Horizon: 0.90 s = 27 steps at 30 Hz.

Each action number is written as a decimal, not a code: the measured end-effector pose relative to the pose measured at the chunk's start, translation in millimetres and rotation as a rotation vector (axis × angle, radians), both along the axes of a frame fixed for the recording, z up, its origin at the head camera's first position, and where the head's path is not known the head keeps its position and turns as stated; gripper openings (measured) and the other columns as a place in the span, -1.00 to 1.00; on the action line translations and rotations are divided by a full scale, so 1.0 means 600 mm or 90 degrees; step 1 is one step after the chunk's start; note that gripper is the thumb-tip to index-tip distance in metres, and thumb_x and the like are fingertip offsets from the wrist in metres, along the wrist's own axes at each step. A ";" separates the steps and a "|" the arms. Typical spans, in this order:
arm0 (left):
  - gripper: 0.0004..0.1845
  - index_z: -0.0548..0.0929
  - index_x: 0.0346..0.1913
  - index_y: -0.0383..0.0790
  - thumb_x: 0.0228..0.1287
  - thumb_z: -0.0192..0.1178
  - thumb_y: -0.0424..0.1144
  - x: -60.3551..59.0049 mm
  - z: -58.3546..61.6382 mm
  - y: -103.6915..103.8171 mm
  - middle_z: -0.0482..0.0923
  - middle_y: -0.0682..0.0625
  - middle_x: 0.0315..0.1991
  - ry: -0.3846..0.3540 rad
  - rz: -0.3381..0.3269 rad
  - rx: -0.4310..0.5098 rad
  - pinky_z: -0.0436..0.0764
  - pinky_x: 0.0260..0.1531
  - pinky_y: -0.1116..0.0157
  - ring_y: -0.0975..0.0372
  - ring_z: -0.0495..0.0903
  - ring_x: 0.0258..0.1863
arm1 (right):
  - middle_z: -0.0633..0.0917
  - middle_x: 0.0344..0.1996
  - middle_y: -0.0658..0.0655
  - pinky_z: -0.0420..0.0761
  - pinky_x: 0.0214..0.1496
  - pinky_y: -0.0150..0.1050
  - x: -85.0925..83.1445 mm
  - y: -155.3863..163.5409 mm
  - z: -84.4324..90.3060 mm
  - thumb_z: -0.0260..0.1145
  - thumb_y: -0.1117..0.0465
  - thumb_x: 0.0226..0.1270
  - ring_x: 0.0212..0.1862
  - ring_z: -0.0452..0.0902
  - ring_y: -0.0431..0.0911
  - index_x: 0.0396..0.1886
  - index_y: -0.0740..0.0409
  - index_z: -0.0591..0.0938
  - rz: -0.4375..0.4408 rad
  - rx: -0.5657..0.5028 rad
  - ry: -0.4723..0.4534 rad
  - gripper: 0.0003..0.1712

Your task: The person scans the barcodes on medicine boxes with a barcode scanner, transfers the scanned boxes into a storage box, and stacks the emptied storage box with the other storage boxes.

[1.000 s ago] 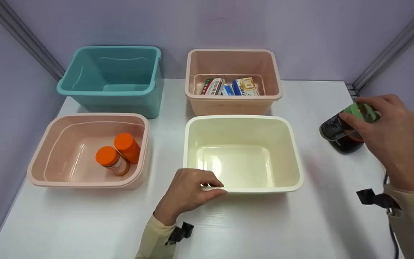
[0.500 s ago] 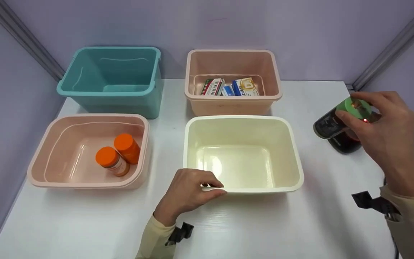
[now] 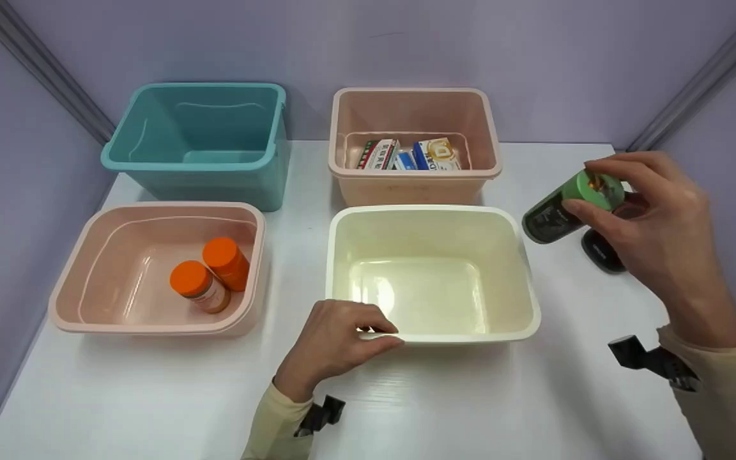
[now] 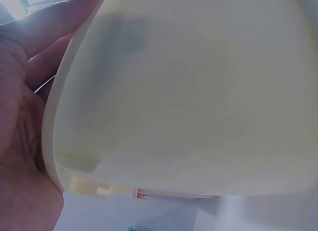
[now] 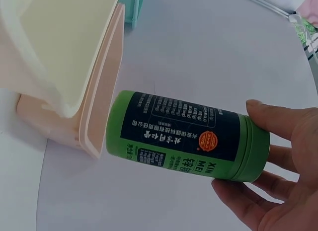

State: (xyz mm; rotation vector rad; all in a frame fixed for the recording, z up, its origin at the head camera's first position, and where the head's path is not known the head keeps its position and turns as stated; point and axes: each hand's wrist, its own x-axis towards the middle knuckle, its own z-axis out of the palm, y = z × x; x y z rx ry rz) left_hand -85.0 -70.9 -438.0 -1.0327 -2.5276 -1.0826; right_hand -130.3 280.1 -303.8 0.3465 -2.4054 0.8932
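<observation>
My right hand (image 3: 588,188) holds a green bottle with a dark label (image 3: 550,217) by its cap end, tilted and lifted off the white table, just right of the cream bin (image 3: 432,209). In the right wrist view the bottle (image 5: 184,136) lies sideways in my fingers (image 5: 278,121), close to the cream bin's corner (image 5: 64,42). My left hand (image 3: 388,335) pinches the near rim of the cream bin, which has nothing in it. In the left wrist view the bin's wall (image 4: 189,92) fills the frame, with my palm (image 4: 20,141) at its left.
A second dark bottle (image 3: 598,252) stands on the table under my right hand. A pink bin (image 3: 151,206) at the left holds two orange-capped bottles (image 3: 214,268). A teal bin (image 3: 189,165) and a pink bin (image 3: 416,172) with small boxes (image 3: 406,154) stand at the back.
My right hand has raised the green bottle and carried it left, toward the cream bin, leaving the other dark bottle on the table. The left hand has stayed on the rim.
</observation>
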 end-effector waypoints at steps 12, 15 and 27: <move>-0.86 0.81 -0.40 0.06 0.12 0.42 0.02 0.000 0.001 0.001 0.64 0.35 -0.47 0.000 -0.005 0.004 0.40 -0.49 0.48 0.54 0.51 -0.51 | 0.62 -0.01 0.01 0.46 -0.10 -0.52 -0.005 -0.031 0.002 0.58 0.40 -0.02 -0.05 0.50 -0.29 0.02 0.12 0.72 0.080 -0.004 -0.001 -0.48; -0.86 0.81 -0.40 0.07 0.13 0.42 0.02 0.000 0.001 0.001 0.63 0.36 -0.47 -0.002 -0.006 0.005 0.39 -0.48 0.49 0.56 0.49 -0.50 | 0.59 0.03 -0.01 0.48 -0.05 -0.51 -0.008 -0.040 0.001 0.57 0.38 0.02 0.00 0.48 -0.27 0.05 0.12 0.71 0.089 -0.005 -0.018 -0.48; -0.87 0.81 -0.40 0.07 0.13 0.42 0.01 0.000 0.000 0.000 0.64 0.34 -0.47 -0.006 -0.007 0.001 0.41 -0.50 0.44 0.53 0.52 -0.51 | 0.55 0.03 0.04 0.53 0.05 -0.32 -0.043 -0.094 0.004 0.52 0.36 0.10 0.03 0.48 -0.17 0.07 0.18 0.68 0.176 -0.028 -0.047 -0.52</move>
